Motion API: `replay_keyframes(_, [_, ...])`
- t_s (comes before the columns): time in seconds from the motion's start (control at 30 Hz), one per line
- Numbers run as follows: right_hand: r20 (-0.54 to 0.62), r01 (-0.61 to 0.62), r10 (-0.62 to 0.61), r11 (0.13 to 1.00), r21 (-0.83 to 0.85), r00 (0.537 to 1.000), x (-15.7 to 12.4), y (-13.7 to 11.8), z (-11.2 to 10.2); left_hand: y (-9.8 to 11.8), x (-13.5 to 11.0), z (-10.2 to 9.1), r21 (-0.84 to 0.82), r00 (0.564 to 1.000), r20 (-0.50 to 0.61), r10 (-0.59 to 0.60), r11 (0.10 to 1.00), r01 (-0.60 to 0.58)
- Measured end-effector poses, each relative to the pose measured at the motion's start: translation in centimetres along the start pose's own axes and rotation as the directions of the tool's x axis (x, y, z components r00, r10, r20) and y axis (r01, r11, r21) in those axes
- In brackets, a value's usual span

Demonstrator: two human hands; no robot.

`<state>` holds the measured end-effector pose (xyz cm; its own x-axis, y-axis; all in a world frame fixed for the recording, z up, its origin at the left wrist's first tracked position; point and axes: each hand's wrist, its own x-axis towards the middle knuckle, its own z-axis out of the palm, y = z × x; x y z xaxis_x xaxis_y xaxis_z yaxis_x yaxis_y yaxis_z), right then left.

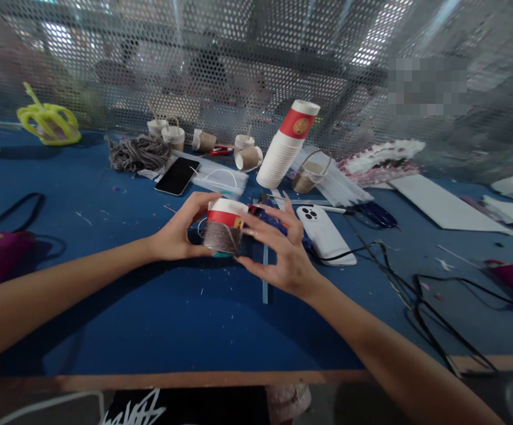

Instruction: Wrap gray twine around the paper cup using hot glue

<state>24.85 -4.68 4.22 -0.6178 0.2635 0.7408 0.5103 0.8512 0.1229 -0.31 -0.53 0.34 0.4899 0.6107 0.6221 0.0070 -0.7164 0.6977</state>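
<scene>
Above the blue table I hold a red and white paper cup whose lower part is wrapped in grey-brown yarn. My left hand grips it from the left, thumb near the bottom and fingers at the upper end. From the right, my right hand has its fingertips against the cup and the yarn, with some fingers raised. Just behind the cup lie red and blue tools, partly hidden by my right hand. A clear strip lies below that hand.
A leaning stack of paper cups stands behind, near small yarn-wrapped cups. Grey yarn, a black phone and a white phone lie around. Black cables cross the right side; a purple glue gun sits left.
</scene>
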Motion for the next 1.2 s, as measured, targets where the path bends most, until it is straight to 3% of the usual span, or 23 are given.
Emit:
replay_keyframes(0.1, [-0.031, 0.153, -0.157, 0.983, -0.104, 0.987, 0.1, -0.1, -0.5, 0.0, -0.1, 0.0, -0.018, 1.000, -0.003, -0.020, 1.000, 0.020])
replay_keyframes(0.2, [-0.047, 0.197, -0.208, 0.964, -0.180, 0.977, 0.3, -0.2, -0.9, 0.1, -0.1, 0.0, -0.037, 1.000, -0.017, -0.011, 0.999, 0.010])
replay_keyframes(0.5, [-0.075, 0.154, -0.167, 0.976, -0.153, 0.983, 0.5, -0.5, -1.4, 0.2, 0.0, 0.0, -0.056, 0.998, -0.060, -0.015, 0.998, 0.011])
replay_keyframes(0.9, [-0.010, 0.109, -0.111, 0.982, -0.153, 0.994, 0.5, -0.4, -1.1, 0.4, 0.0, 0.1, -0.045, 0.998, -0.056, -0.013, 0.999, 0.011])
replay_keyframes(1.2, [-0.052, 0.133, -0.143, 0.978, -0.163, 0.988, 0.3, -0.1, -1.4, 0.4, -0.1, 0.0, -0.012, 0.999, -0.046, -0.029, 1.000, 0.029])
